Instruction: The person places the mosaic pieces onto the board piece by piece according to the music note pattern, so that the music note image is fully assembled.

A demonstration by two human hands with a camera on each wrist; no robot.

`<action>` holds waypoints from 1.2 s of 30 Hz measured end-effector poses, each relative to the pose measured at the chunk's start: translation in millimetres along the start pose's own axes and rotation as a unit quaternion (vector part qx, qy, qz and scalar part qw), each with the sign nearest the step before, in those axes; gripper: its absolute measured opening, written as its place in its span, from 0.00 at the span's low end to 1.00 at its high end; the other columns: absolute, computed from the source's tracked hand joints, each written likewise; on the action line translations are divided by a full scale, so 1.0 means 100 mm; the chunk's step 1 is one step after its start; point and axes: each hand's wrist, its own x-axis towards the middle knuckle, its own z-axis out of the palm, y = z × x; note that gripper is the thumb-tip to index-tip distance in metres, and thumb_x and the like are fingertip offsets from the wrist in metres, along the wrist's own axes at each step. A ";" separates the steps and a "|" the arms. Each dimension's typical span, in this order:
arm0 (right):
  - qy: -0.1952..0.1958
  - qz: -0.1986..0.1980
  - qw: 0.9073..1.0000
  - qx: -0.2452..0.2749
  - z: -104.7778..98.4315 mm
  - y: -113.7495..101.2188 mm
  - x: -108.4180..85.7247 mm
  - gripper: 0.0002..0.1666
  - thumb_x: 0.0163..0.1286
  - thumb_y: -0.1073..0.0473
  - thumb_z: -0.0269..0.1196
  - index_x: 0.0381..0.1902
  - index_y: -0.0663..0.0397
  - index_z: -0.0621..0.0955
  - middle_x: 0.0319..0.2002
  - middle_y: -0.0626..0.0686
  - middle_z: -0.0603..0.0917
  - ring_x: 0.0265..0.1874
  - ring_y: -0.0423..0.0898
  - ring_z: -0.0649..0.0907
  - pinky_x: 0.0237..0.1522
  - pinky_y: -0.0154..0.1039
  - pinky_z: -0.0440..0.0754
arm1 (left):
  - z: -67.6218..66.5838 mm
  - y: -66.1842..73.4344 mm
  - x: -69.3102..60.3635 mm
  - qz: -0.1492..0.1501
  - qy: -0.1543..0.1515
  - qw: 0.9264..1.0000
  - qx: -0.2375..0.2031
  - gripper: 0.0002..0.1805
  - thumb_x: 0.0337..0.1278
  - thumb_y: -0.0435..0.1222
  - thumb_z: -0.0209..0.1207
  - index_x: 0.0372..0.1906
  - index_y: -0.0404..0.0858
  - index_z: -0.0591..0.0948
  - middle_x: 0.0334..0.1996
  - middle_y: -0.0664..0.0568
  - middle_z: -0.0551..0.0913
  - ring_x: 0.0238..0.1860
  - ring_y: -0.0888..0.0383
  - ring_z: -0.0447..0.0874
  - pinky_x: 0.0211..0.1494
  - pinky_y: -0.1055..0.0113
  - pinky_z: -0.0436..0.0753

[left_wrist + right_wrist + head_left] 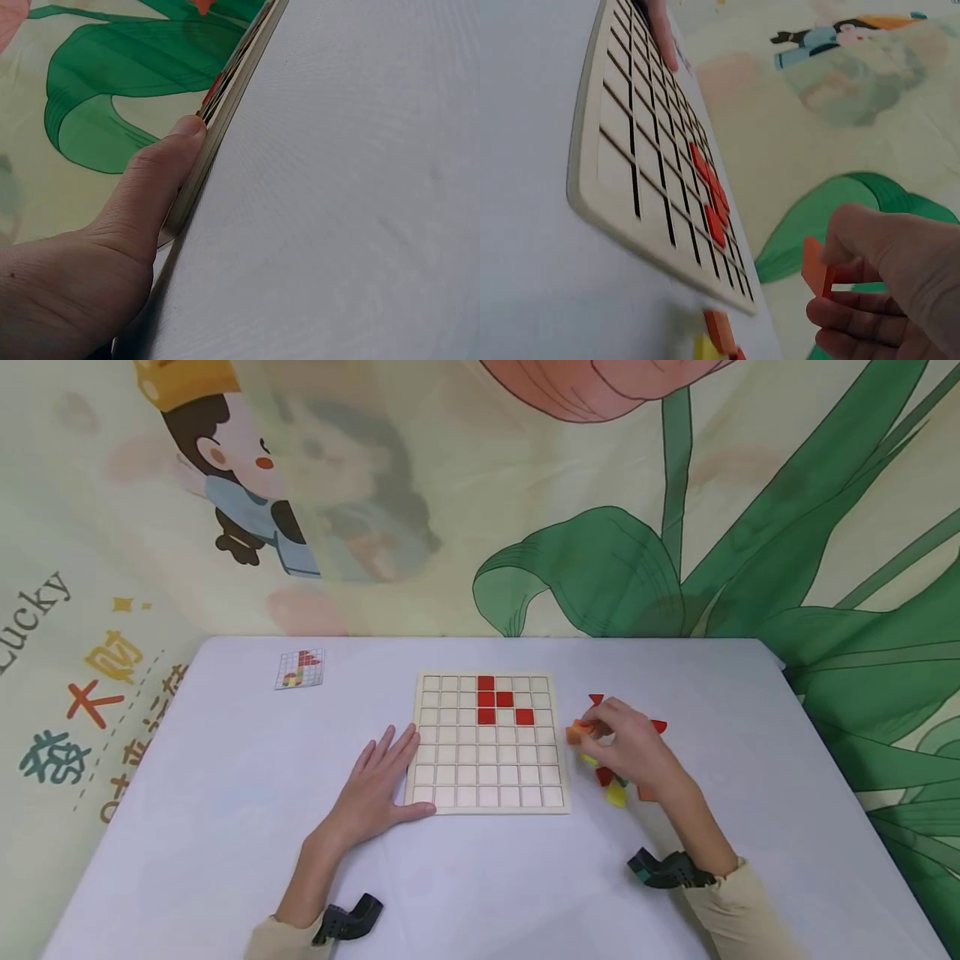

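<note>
A wooden grid board [446, 753] lies on the table, with several red square tiles [486, 699] in its upper cells. My left hand [375, 789] rests spread at the board's left edge, its thumb by the lower left corner; in the left wrist view the thumb touches the board's rim [196, 176]. To the right of the board, my right hand [633, 752] pinches an orange tile [817, 267] between thumb and fingers, above loose red, yellow and orange pieces [617, 794].
A small pattern card [300, 668] lies at the back left of the white table [225, 827]. Behind the table's far edge hangs a printed cloth [420, 602] with leaves and a cartoon figure. Each wrist wears a black device.
</note>
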 end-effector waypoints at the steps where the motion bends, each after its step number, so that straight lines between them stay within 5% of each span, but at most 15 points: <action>1: -0.007 -0.021 1.000 0.006 0.05 -0.08 0.03 0.10 0.58 0.61 0.69 0.39 0.56 0.84 0.37 0.51 0.81 0.35 0.45 0.83 0.38 0.41 0.86 | 0.00 0.00 0.00 0.000 0.000 1.000 0.001 0.59 0.43 0.61 0.67 0.76 0.39 0.54 0.78 0.49 0.51 0.80 0.45 0.41 0.79 0.44 0.44; 9: -0.057 -0.137 0.987 -0.062 0.49 -0.56 0.38 0.07 0.61 0.60 0.69 0.37 0.53 0.87 0.36 0.50 0.80 0.30 0.40 0.77 0.30 0.27 0.79 | 0.01 0.00 0.00 0.008 0.015 1.000 0.003 0.58 0.42 0.60 0.68 0.76 0.38 0.56 0.78 0.48 0.53 0.79 0.43 0.43 0.78 0.42 0.47; 21: -0.123 -0.110 0.984 -0.068 0.70 -0.74 0.54 0.11 0.63 0.61 0.67 0.43 0.56 0.87 0.41 0.52 0.82 0.37 0.43 0.79 0.43 0.33 0.84 | 0.00 -0.02 -0.01 0.006 0.004 1.000 0.008 0.59 0.44 0.63 0.66 0.76 0.39 0.54 0.78 0.49 0.51 0.79 0.45 0.42 0.79 0.44 0.45; 36: -0.091 -0.136 0.978 -0.128 0.76 -0.74 0.47 0.09 0.65 0.57 0.66 0.42 0.54 0.86 0.39 0.49 0.80 0.39 0.42 0.76 0.40 0.31 0.82 | 0.00 -0.01 0.00 0.002 0.000 1.000 0.004 0.58 0.43 0.62 0.66 0.76 0.39 0.55 0.78 0.48 0.51 0.79 0.44 0.41 0.79 0.43 0.45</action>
